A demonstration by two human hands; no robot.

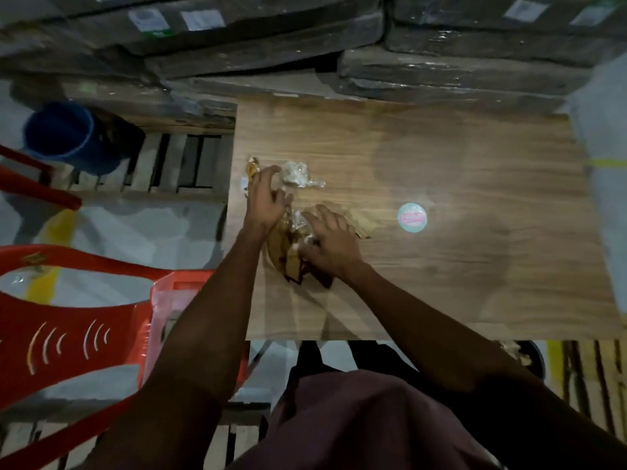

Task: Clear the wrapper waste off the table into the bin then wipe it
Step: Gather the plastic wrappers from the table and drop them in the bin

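Note:
On the left part of the wooden table point(458, 273) lies a heap of brown and clear wrappers point(285, 252). My right hand point(330, 244) presses on the heap's right side, fingers curled into clear plastic. My left hand point(268, 198) hovers over the heap's far end with fingers spread, close to a crumpled clear wrapper point(298, 174) and a small golden wrapper point(252, 167) at the table's left edge. A round teal and pink lid or sticker point(412, 217) lies to the right, apart from both hands.
A blue bucket point(68, 137) stands on the floor far left, beside a wooden pallet point(176, 164). Red plastic chairs point(78, 320) sit at the left. Wrapped stacked packages point(305, 45) line the back. A pale sack point(604, 198) borders the table's right edge.

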